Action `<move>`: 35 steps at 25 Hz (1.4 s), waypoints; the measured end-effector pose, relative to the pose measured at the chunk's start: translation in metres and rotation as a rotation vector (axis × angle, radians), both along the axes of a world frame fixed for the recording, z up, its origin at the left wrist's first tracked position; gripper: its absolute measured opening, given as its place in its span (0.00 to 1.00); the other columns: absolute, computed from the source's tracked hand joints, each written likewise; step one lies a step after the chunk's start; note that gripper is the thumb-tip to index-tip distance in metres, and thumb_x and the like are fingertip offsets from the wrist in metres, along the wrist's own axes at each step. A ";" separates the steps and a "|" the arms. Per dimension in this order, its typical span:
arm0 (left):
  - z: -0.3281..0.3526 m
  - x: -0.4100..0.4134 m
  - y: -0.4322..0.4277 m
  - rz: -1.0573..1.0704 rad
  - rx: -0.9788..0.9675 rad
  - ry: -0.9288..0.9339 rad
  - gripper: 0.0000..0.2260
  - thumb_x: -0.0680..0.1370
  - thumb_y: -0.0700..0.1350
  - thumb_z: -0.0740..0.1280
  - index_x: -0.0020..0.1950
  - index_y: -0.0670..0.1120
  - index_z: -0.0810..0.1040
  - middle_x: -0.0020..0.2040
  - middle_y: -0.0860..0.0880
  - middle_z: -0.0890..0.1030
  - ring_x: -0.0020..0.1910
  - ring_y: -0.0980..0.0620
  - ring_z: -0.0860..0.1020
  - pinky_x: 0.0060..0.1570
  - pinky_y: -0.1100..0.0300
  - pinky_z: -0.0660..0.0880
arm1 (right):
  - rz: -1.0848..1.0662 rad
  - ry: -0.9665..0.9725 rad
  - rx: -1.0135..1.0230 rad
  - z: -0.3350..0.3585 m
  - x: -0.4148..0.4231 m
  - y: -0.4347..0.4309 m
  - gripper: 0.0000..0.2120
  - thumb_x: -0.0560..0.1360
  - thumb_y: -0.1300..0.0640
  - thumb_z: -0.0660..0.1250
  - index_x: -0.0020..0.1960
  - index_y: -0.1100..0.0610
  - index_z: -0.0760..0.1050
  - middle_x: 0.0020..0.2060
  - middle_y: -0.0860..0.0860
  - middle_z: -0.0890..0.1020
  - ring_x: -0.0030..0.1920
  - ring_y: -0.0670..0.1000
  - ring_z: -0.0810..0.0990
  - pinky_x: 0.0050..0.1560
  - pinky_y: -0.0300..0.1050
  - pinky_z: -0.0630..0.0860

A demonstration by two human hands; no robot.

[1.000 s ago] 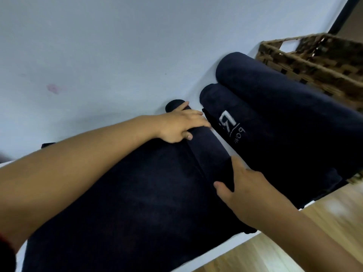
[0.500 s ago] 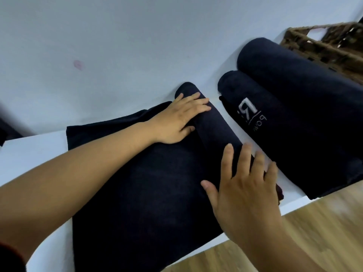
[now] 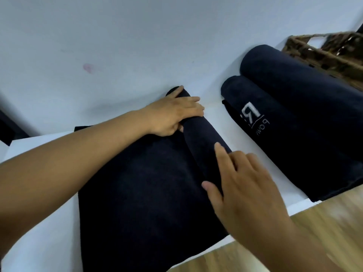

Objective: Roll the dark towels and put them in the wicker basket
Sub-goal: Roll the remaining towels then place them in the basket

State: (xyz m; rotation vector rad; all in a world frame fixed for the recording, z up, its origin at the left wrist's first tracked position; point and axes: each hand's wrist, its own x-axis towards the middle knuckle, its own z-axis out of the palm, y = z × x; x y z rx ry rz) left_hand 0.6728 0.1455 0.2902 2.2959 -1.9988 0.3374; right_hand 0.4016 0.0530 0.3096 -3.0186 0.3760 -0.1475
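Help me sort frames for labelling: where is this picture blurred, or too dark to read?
Head view: motion blur smears the wicker basket and streaks the wood floor. Head view: the half-rolled towel is so dark that its folds barely show. Head view: the white logo on a rolled towel looks soft. Head view: the left hand and right hand are fairly sharp.

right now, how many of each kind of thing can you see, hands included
fully rolled dark towels: 2, the plain one and the logo one
half-rolled dark towel: 1
wicker basket: 1
hands: 2, left hand and right hand, both on the half-rolled towel
total: 6
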 end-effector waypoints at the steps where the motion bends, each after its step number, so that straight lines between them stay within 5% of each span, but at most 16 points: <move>1: -0.002 -0.002 -0.007 -0.001 0.006 0.036 0.27 0.69 0.37 0.71 0.68 0.46 0.73 0.67 0.48 0.75 0.73 0.45 0.67 0.74 0.39 0.51 | -0.053 0.040 0.078 0.010 0.007 -0.019 0.33 0.75 0.39 0.63 0.75 0.52 0.61 0.54 0.50 0.72 0.55 0.53 0.72 0.53 0.48 0.74; 4: -0.012 -0.009 -0.036 0.006 -0.055 0.060 0.27 0.69 0.37 0.69 0.68 0.47 0.73 0.63 0.49 0.77 0.69 0.46 0.70 0.75 0.40 0.51 | -0.232 0.248 0.364 0.017 0.014 -0.067 0.39 0.71 0.35 0.64 0.76 0.42 0.52 0.61 0.48 0.65 0.63 0.51 0.67 0.56 0.46 0.72; 7: -0.024 -0.015 -0.064 0.011 -0.118 0.110 0.32 0.71 0.33 0.68 0.74 0.48 0.68 0.67 0.49 0.74 0.74 0.47 0.65 0.75 0.43 0.45 | -0.234 0.289 0.437 0.010 0.017 -0.087 0.38 0.74 0.38 0.64 0.77 0.46 0.50 0.56 0.49 0.73 0.50 0.49 0.76 0.49 0.45 0.76; 9: -0.030 -0.014 -0.065 0.012 -0.148 0.110 0.32 0.71 0.33 0.67 0.75 0.46 0.67 0.71 0.48 0.72 0.75 0.45 0.62 0.75 0.41 0.46 | -0.209 0.295 0.284 0.003 0.018 -0.082 0.34 0.77 0.41 0.61 0.76 0.50 0.49 0.51 0.51 0.73 0.47 0.51 0.76 0.44 0.47 0.76; 11: -0.038 -0.015 -0.056 0.035 -0.196 0.107 0.30 0.72 0.32 0.66 0.74 0.43 0.66 0.73 0.45 0.69 0.76 0.42 0.59 0.74 0.38 0.47 | -0.196 0.284 0.019 -0.001 0.017 -0.061 0.34 0.79 0.42 0.56 0.76 0.53 0.43 0.58 0.56 0.71 0.54 0.56 0.75 0.43 0.47 0.73; 14: -0.047 -0.021 -0.031 0.073 -0.234 0.122 0.30 0.74 0.35 0.65 0.75 0.44 0.61 0.76 0.43 0.64 0.78 0.41 0.54 0.75 0.36 0.50 | -0.217 0.298 -0.252 -0.004 0.014 -0.016 0.34 0.81 0.48 0.52 0.78 0.60 0.38 0.68 0.66 0.64 0.62 0.66 0.70 0.53 0.56 0.74; 17: -0.050 -0.024 0.002 0.130 -0.283 0.174 0.29 0.76 0.35 0.62 0.76 0.45 0.58 0.77 0.44 0.61 0.79 0.43 0.54 0.75 0.40 0.55 | -0.211 0.415 -0.268 -0.012 0.017 0.023 0.35 0.83 0.47 0.44 0.72 0.66 0.25 0.73 0.74 0.42 0.72 0.78 0.49 0.68 0.76 0.54; 20: -0.049 -0.028 0.036 0.227 -0.338 0.123 0.31 0.73 0.37 0.58 0.77 0.46 0.58 0.72 0.44 0.65 0.72 0.42 0.63 0.72 0.45 0.63 | -0.054 0.422 -0.276 -0.018 0.015 0.065 0.37 0.83 0.41 0.43 0.72 0.65 0.25 0.66 0.80 0.31 0.66 0.84 0.35 0.61 0.83 0.36; 22: -0.048 -0.026 0.053 0.273 -0.331 0.067 0.31 0.74 0.40 0.58 0.78 0.49 0.59 0.66 0.45 0.68 0.64 0.43 0.68 0.66 0.45 0.69 | 0.056 0.400 -0.273 -0.018 0.009 0.081 0.36 0.84 0.44 0.46 0.74 0.65 0.30 0.66 0.82 0.34 0.65 0.86 0.36 0.60 0.84 0.38; 24: -0.049 -0.024 0.064 0.266 -0.319 0.057 0.28 0.76 0.42 0.59 0.77 0.51 0.61 0.62 0.46 0.70 0.60 0.44 0.69 0.62 0.46 0.70 | 0.136 0.263 -0.241 -0.006 0.011 0.072 0.38 0.80 0.45 0.60 0.78 0.65 0.47 0.66 0.80 0.59 0.64 0.82 0.60 0.59 0.78 0.59; 26: -0.050 -0.023 0.070 0.258 -0.323 0.069 0.27 0.76 0.42 0.60 0.76 0.51 0.64 0.62 0.45 0.70 0.59 0.44 0.69 0.62 0.47 0.70 | 0.097 0.003 -0.125 0.009 0.016 0.043 0.38 0.69 0.42 0.72 0.73 0.60 0.68 0.52 0.66 0.77 0.50 0.67 0.75 0.46 0.62 0.74; 27: -0.049 -0.025 0.069 0.266 -0.328 0.069 0.27 0.76 0.42 0.60 0.76 0.51 0.65 0.63 0.45 0.70 0.60 0.43 0.69 0.63 0.46 0.70 | 0.049 0.023 -0.083 0.017 0.016 0.030 0.39 0.69 0.39 0.69 0.74 0.56 0.66 0.53 0.60 0.76 0.50 0.62 0.75 0.45 0.57 0.74; 29: -0.043 -0.028 0.057 0.255 -0.331 0.026 0.28 0.73 0.39 0.59 0.74 0.48 0.68 0.65 0.44 0.69 0.65 0.42 0.68 0.67 0.42 0.66 | -0.073 0.153 0.073 0.019 0.017 0.007 0.40 0.73 0.34 0.57 0.78 0.48 0.46 0.60 0.55 0.69 0.57 0.57 0.71 0.52 0.53 0.74; 31: -0.030 -0.029 0.034 0.181 -0.271 -0.019 0.28 0.69 0.37 0.61 0.70 0.42 0.70 0.70 0.42 0.69 0.72 0.40 0.64 0.73 0.38 0.57 | -0.104 0.236 0.198 0.011 0.017 -0.006 0.41 0.75 0.34 0.55 0.76 0.42 0.34 0.57 0.53 0.70 0.53 0.55 0.74 0.51 0.50 0.76; 35: -0.021 -0.033 -0.022 0.142 -0.110 0.140 0.36 0.65 0.36 0.69 0.72 0.41 0.64 0.75 0.46 0.65 0.79 0.47 0.55 0.77 0.41 0.44 | -0.118 0.279 0.264 0.007 0.022 -0.032 0.41 0.76 0.37 0.59 0.75 0.41 0.32 0.47 0.52 0.74 0.42 0.52 0.78 0.45 0.51 0.79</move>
